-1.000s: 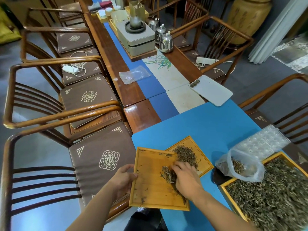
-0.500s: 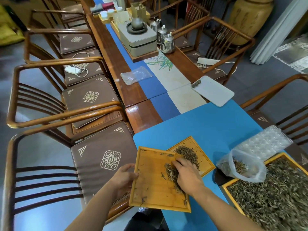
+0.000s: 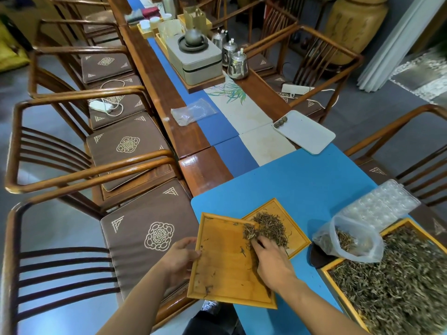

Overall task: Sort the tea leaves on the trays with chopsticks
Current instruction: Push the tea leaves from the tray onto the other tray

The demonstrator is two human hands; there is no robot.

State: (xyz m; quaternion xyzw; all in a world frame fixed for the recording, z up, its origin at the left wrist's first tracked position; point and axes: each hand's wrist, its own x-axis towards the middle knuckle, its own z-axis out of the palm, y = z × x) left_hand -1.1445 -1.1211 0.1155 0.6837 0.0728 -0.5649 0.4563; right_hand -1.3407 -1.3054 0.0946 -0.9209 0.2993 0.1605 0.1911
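Note:
A bamboo tray [image 3: 225, 274] juts over the near left edge of the blue table, tilted, with its far right corner resting over a second bamboo tray [image 3: 296, 234]. My left hand [image 3: 180, 258] grips the first tray's left rim. My right hand [image 3: 271, 259] lies flat on that tray with its fingers against a pile of dry tea leaves [image 3: 268, 226]. The pile straddles the first tray's far right corner and the second tray. A few stray leaves stay on the first tray. No chopsticks are in view.
A large yellow-rimmed tray [image 3: 325, 268] heaped with tea leaves sits at the right. Beside it are a plastic bag [image 3: 350, 240] with some leaves and a clear blister tray [image 3: 379, 204]. Farther back lies a white tray [image 3: 307, 132]. A cushioned chair [image 3: 145, 228] stands left.
My right hand has swept the tea leaves up and to the right across the near tray, onto the second tray. My left hand has kept its grip on the rim.

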